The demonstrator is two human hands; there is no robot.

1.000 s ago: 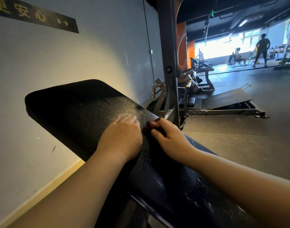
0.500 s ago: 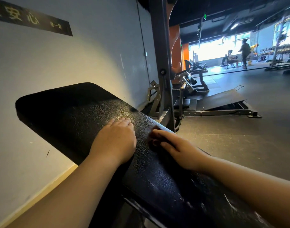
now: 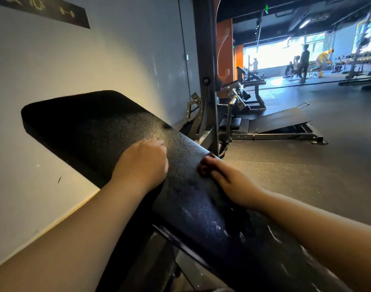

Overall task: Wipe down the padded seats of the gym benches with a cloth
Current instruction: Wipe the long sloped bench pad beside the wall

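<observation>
A black padded bench seat (image 3: pixel 92 127) slopes up and away toward the wall on my left. My left hand (image 3: pixel 144 163) rests palm down on the middle of the pad, with its fingers bent a little. My right hand (image 3: pixel 228 182) lies on the pad's right edge. Its fingers hold a small dark cloth (image 3: pixel 203 170) bunched against the surface, and most of the cloth is hidden under them. The near part of the pad shows wet streaks.
A grey wall (image 3: pixel 75 60) runs close along the left. A dark steel upright (image 3: pixel 205 81) and machine frame (image 3: pixel 264 135) stand just beyond the pad. Open rubber floor (image 3: pixel 306 175) lies to the right. People (image 3: pixel 303 62) and racks are far back by the windows.
My right hand has slid the cloth out to the pad's right edge, widening the gap between my hands. My left hand stays on the pad. A distant person has walked left.
</observation>
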